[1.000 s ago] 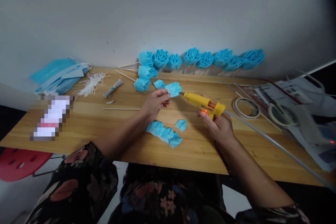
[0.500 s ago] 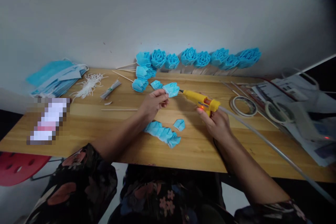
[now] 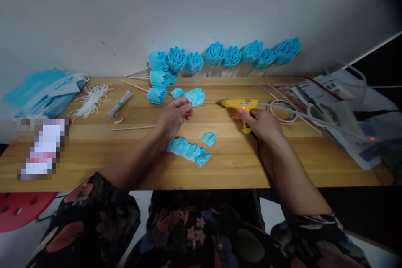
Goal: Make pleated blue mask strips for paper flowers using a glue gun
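Pinched in the fingers of my left hand (image 3: 176,115) is a folded blue petal piece (image 3: 196,97). My right hand (image 3: 262,123) grips a yellow hot glue gun (image 3: 240,104), its dark nozzle pointing left and apart from the piece. A red light glows on the gun's body, and a long glue stick trails from its back. Just behind my left hand lies another blue petal (image 3: 177,93). Nearer the front, a row of overlapping blue petals (image 3: 188,150) lies beside a single petal (image 3: 208,139).
Blue flowers on sticks (image 3: 215,53) line the wall. To the left are blue face masks (image 3: 47,92), white cords (image 3: 94,98), a bundle of wires (image 3: 121,102), a thin stick (image 3: 132,128) and a blurred phone-like object (image 3: 44,148). Tape rolls (image 3: 284,111) and papers (image 3: 342,88) occupy the right.
The glue gun has drawn back to the right, its nozzle leaving the petal piece, and it now sits more level. My left hand keeps its hold. The whole view has shifted slightly.
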